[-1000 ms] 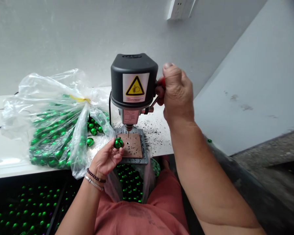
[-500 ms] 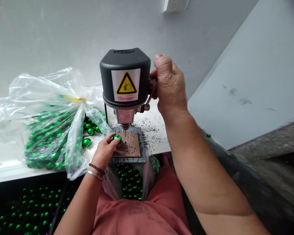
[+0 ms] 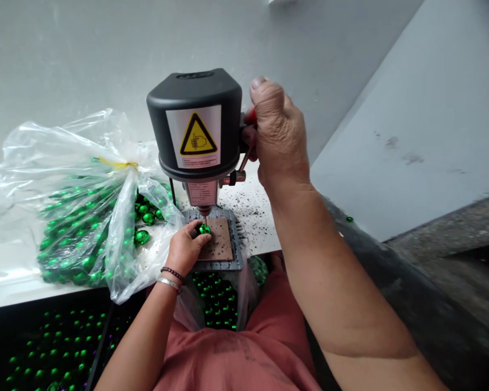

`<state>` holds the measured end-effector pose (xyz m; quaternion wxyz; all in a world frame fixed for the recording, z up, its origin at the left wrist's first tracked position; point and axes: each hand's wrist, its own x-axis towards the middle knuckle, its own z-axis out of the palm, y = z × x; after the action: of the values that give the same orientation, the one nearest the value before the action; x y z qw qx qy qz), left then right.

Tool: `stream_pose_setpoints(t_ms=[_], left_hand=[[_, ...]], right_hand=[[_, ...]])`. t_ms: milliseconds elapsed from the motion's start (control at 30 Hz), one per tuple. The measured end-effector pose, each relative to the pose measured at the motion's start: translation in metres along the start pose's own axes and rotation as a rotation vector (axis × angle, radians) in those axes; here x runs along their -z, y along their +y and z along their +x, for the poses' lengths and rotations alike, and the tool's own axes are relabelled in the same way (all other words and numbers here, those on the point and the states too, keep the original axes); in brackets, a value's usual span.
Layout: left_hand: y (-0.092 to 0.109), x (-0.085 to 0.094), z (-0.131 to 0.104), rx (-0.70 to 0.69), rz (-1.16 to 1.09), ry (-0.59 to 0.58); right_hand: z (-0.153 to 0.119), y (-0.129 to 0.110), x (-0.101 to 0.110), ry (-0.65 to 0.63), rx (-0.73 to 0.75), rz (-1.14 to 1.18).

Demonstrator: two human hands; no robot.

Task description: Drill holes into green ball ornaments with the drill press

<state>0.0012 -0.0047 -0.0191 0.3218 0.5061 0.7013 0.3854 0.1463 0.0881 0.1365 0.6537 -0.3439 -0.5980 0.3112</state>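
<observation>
My left hand (image 3: 186, 247) pinches a shiny green ball (image 3: 204, 229) between thumb and fingers, on the brown board (image 3: 222, 247) of a small drill press (image 3: 195, 125). The thin drill bit (image 3: 206, 220) is directly above the ball; whether its tip touches cannot be made out. At the right side of the machine, my right hand (image 3: 279, 127) is closed around the red-tipped feed lever (image 3: 245, 158), its thumb on top. Most of the lever's grip is hidden by the fingers. Dark shavings are scattered over the board.
A clear plastic bag (image 3: 118, 217) of green balls, tied in yellow, lies left on the white table (image 3: 8, 293). Loose balls (image 3: 142, 237) spill near it. Below the front edge, more balls (image 3: 215, 301) fill an open bag, and others sit lower left. A wall rises behind.
My left hand has moved right with the green ball, from beside the drill bit to under it. My right hand keeps hold of the lever. The view has shifted slightly.
</observation>
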Motion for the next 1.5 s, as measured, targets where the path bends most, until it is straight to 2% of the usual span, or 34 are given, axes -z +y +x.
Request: stream_pose_setpoints(t_ms=[167, 267, 400, 533, 633, 767, 1033, 1167, 1500], left_hand=[[-0.003, -0.007, 0.002, -0.13, -0.058, 0.042], [-0.007, -0.009, 0.003, -0.134, -0.104, 0.042], [-0.006, -0.008, 0.003, -0.122, -0.033, 0.024], [-0.006, -0.008, 0.002, -0.105, -0.047, 0.037], [-0.007, -0.009, 0.002, -0.11, -0.021, 0.048], [-0.009, -0.011, 0.002, -0.112, -0.001, 0.051], [-0.011, -0.011, 0.001, -0.114, -0.009, 0.046], [-0.012, -0.011, 0.001, -0.135, -0.019, 0.048], [-0.014, -0.012, 0.0, -0.159, 0.078, 0.054]], right_hand=[[-0.001, 0.0, 0.0, -0.01, -0.008, 0.008], [-0.001, -0.001, 0.0, -0.012, -0.005, 0.037], [-0.005, -0.008, 0.001, -0.014, 0.002, 0.113], [-0.027, -0.019, 0.008, -0.054, 0.075, 0.154], [-0.052, -0.022, 0.015, -0.04, 0.133, 0.036], [-0.078, -0.015, 0.021, 0.028, 0.207, -0.049], [-0.098, 0.003, 0.023, 0.048, 0.292, -0.061], [-0.104, 0.009, 0.021, 0.069, 0.269, -0.023], [-0.11, 0.021, 0.017, 0.078, 0.365, 0.09]])
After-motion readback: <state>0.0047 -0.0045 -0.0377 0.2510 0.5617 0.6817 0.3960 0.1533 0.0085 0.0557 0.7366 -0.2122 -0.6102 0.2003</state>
